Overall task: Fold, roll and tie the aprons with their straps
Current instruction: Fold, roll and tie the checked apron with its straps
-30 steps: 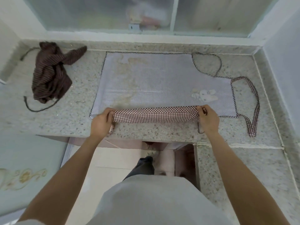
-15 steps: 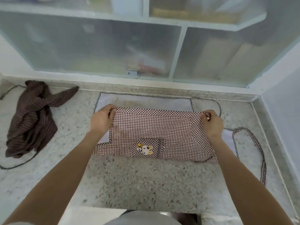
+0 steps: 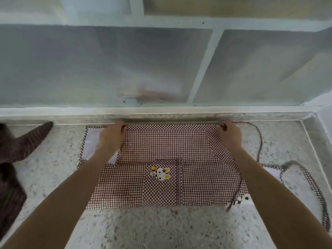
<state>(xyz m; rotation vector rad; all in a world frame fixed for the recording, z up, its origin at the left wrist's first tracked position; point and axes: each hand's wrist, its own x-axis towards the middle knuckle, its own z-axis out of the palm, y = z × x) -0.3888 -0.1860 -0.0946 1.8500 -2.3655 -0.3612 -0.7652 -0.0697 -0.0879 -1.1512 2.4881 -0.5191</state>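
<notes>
A brown-and-white checked apron (image 3: 161, 150) with a rabbit patch on its pocket (image 3: 161, 174) lies folded in half on the speckled stone counter (image 3: 161, 229). Its white inner side shows at the left edge. My left hand (image 3: 112, 136) grips the folded edge's far left corner by the back ledge. My right hand (image 3: 229, 134) pinches the far right corner. The checked straps (image 3: 305, 180) trail in loops over the counter to the right.
A second, dark striped apron (image 3: 16, 146) lies crumpled at the far left with a strap end pointing right. A low stone ledge (image 3: 161, 116) and frosted glass cabinet doors (image 3: 107, 65) close off the back. A wall bounds the counter on the right.
Both hands carried the near edge of the apron away from me, up to its far edge by the back ledge, folding it in half. My view tilted upward.
</notes>
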